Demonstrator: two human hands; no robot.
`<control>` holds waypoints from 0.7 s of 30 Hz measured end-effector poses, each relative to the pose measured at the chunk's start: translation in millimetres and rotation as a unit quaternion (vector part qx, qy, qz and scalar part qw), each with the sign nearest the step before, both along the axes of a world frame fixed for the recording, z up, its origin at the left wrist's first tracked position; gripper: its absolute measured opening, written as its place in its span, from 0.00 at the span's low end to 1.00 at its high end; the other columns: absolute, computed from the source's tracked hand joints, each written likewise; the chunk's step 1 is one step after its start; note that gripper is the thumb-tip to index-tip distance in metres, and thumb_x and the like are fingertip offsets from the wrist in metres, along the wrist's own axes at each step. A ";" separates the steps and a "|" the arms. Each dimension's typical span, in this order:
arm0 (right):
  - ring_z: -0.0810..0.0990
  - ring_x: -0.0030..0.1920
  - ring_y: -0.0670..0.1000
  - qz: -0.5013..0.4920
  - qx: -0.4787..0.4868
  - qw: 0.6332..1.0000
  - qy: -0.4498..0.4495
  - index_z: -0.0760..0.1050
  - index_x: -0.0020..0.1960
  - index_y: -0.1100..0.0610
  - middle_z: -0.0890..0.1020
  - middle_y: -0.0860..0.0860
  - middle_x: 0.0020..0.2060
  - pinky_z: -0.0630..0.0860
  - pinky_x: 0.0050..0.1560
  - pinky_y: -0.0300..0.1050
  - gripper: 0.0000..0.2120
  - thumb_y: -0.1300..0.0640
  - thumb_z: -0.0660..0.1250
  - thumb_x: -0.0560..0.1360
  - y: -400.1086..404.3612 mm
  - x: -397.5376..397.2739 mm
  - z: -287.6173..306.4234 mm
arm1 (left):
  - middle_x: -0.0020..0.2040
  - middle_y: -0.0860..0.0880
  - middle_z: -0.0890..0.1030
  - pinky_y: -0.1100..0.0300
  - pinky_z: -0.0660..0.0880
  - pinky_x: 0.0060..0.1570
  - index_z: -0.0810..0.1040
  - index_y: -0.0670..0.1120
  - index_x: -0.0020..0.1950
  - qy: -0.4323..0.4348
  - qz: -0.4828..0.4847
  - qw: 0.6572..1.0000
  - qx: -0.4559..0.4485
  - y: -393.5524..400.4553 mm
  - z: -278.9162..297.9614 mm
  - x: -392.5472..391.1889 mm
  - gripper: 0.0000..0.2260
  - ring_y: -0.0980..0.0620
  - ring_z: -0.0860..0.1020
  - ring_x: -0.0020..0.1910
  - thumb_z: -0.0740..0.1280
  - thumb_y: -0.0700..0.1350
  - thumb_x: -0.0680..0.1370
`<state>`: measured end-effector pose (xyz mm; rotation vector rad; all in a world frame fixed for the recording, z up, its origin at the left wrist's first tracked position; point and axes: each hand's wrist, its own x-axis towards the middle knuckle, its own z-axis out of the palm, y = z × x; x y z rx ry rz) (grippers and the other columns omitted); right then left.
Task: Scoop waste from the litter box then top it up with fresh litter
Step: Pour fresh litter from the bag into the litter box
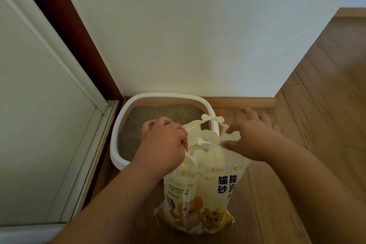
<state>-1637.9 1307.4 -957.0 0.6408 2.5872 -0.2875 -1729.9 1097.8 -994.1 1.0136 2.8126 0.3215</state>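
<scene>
A white litter box [118, 125] with grey-brown litter [138, 119] inside stands on the floor in the corner against the wall. In front of it and to its right a pale yellow bag of cat litter [210, 190] stands upright, its top open and crumpled. My left hand [164, 142] grips the left edge of the bag's mouth with curled fingers. On the right edge of the mouth, my right hand [251, 134] pinches the plastic between thumb and a finger, the other fingers spread. No scoop is in view.
A white wall [188, 35] rises directly behind the box, with a wooden skirting board [243, 102] at its foot. A white-framed door [39, 115] and dark red frame [75, 45] close off the left. Wooden floor [326, 95] stretches to the right.
</scene>
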 end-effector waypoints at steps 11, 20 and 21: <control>0.77 0.63 0.52 0.033 -0.073 0.996 -0.024 0.69 0.76 0.51 0.73 0.50 0.69 0.77 0.62 0.47 0.35 0.36 0.70 0.74 2.4 -1.9 -1.7 | 0.75 0.61 0.70 0.42 0.50 0.75 0.68 0.63 0.74 0.035 -0.130 0.989 0.052 31.1 4.2 43.1 0.21 0.54 0.59 0.79 0.56 0.54 0.80; 0.71 0.70 0.52 0.035 -0.122 0.992 -0.016 0.61 0.80 0.46 0.69 0.47 0.74 0.71 0.70 0.48 0.43 0.44 0.77 0.70 17.9 11.1 -2.9 | 0.50 0.55 0.81 0.49 0.46 0.81 0.74 0.53 0.63 0.019 -0.241 0.970 0.003 62.3 -14.8 64.1 0.15 0.52 0.80 0.54 0.58 0.58 0.81; 0.71 0.70 0.52 0.037 -0.129 0.991 -0.014 0.61 0.80 0.46 0.69 0.47 0.74 0.71 0.70 0.48 0.42 0.45 0.76 0.71 20.0 12.8 -2.9 | 0.48 0.55 0.82 0.49 0.47 0.81 0.75 0.53 0.62 0.032 -0.238 0.971 -0.006 65.6 -18.0 63.8 0.14 0.52 0.81 0.51 0.58 0.58 0.82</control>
